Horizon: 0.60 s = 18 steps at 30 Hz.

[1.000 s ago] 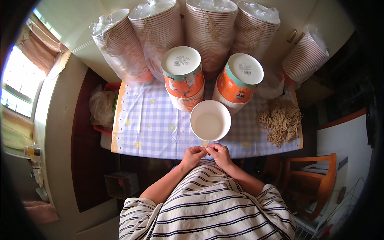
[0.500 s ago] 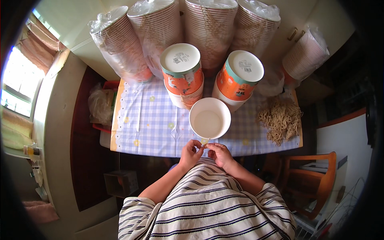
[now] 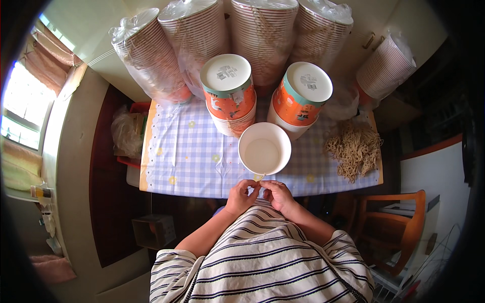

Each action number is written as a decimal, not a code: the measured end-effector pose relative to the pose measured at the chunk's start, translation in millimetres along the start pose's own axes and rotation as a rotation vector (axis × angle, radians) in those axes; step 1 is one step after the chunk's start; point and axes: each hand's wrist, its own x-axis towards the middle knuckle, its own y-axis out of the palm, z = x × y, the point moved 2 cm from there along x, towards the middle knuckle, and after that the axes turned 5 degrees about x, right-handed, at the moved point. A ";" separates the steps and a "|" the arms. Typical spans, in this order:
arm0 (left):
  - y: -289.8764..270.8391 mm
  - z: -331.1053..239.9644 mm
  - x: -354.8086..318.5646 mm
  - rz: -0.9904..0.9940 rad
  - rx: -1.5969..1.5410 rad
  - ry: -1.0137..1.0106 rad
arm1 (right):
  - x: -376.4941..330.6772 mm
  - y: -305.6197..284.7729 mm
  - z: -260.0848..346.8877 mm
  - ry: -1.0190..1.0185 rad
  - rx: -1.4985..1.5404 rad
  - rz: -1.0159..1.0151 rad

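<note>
The open cup (image 3: 264,154) is white inside, the tablecloth (image 3: 194,164) blue-and-white checked.

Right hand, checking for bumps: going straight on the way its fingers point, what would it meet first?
The right hand would probably meet the left hand first, though depth is unclear.

readable text: none | left upturned tub (image 3: 230,96): grey print (image 3: 227,72) on base, illegible | right upturned tub (image 3: 301,101): same

This looks like a home, with its window curtains (image 3: 44,68), gingham tablecloth (image 3: 194,169) and wooden chair (image 3: 418,224).
</note>
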 end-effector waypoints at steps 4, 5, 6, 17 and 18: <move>-0.3 1.1 -0.3 0.052 0.030 -0.054 | -0.9 0.5 0.1 0.001 -0.018 -0.010; 0.1 2.3 -0.6 0.040 0.033 -0.038 | -1.0 1.2 -0.2 -0.005 -0.031 -0.016; 0.3 3.2 -0.8 0.041 0.033 -0.038 | -1.0 1.5 -0.4 -0.011 -0.043 -0.022; 12.0 30.3 -6.0 0.137 -0.492 -0.340 | 4.7 0.6 -1.7 -0.005 -0.010 0.032; 11.5 31.5 -5.7 0.136 -0.492 -0.341 | 5.0 -0.6 -0.5 -0.031 -0.040 0.028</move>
